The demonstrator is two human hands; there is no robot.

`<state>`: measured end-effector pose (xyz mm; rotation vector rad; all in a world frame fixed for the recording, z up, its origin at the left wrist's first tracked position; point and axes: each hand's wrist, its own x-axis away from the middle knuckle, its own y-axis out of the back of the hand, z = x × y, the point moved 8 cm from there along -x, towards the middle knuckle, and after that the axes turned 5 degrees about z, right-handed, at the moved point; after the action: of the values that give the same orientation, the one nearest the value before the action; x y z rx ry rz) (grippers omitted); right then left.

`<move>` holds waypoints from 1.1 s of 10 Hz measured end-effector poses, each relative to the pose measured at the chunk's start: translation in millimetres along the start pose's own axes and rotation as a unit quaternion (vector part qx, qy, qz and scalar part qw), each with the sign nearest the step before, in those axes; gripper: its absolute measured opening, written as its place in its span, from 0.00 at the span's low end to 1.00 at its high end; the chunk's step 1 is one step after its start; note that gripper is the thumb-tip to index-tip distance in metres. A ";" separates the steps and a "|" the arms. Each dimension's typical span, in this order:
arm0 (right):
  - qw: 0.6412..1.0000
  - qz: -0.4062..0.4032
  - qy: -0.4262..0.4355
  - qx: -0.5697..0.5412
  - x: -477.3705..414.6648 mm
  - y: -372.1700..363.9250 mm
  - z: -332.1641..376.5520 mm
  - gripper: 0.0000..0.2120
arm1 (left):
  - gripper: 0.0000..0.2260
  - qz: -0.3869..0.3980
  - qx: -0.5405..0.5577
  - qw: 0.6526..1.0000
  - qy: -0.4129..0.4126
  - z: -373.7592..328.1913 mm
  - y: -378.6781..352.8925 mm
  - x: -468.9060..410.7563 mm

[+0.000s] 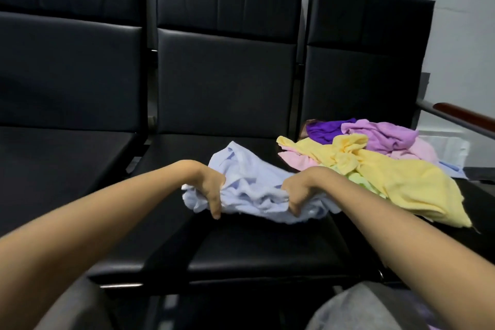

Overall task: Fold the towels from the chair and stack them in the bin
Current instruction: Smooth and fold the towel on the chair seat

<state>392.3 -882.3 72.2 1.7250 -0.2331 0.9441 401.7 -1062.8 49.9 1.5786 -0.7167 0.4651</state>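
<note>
1. Head view, hands: the left hand and the right hand reach forward side by side. Each has its fingers curled down into the near edge of a pale blue towel and grips a bunch of the cloth.
2. Head view, the held towel: it is crumpled and stretched between the two hands. Its far part lies on the seat of the middle black chair, near the seat's right side.
3. Head view, the other towels: a loose pile lies just to the right, mostly on the seat of the right-hand chair.
   - A yellow towel lies on top at the front and touches the pale blue towel's right edge.
   - A bit of light green towel shows beneath the yellow one.
   - A pink towel pokes out on the left.
   - A lilac towel and a dark purple towel lie at the back.
4. Head view, surroundings:
   - A third black chair stands on the left.
   - A brown armrest slants at the far right.
   - Something white sits behind the pile, too unclear to identify.
   - Grey-clad knees show at the bottom.
</note>
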 end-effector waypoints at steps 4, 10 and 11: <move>0.976 -0.199 -0.008 -0.089 -23.4 104.1 -36.9 0.11 | 0.07 -0.089 0.061 0.994 0.015 15.3 94.3 -16.5; 0.914 -0.402 0.032 -0.038 68.8 231.4 -33.1 0.10 | 0.20 -0.235 0.019 0.970 -0.068 33.1 202.0 62.3; 0.989 -0.099 0.063 -0.090 24.5 140.1 -20.8 0.08 | 0.22 -0.011 0.138 0.990 0.025 14.3 92.6 45.3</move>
<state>317.4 -909.9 191.7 1.4871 -0.0595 0.8550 369.7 -1087.4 145.9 1.8242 -0.6155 0.6041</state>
